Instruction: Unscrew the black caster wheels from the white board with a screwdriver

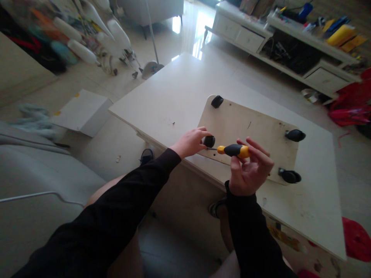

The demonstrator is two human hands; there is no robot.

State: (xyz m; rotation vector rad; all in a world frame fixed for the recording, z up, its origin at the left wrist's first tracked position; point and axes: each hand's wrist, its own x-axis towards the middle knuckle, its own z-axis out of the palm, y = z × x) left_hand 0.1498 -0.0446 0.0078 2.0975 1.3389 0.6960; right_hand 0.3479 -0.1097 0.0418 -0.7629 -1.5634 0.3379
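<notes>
A yellow-and-black screwdriver (235, 150) lies in my right hand (251, 170), between the thumb and fingers, its shaft pointing left. The tip reaches the near left corner of a pale board (246, 131), beside a black caster (209, 141). My left hand (191, 143) grips that caster with thumb and fingers around it. More black casters sit at the other corners: one at the far left (217, 101), one at the far right (295, 135), one at the near right (291, 176). What the tip touches is too small to make out.
The board rests on a white table (313, 216). A small dark screw-like piece (173, 123) lies left of the board. A white box (82, 112) stands on the floor at left. Behind is a cluttered white TV cabinet (249, 38); a grey sofa (43, 185) is at left.
</notes>
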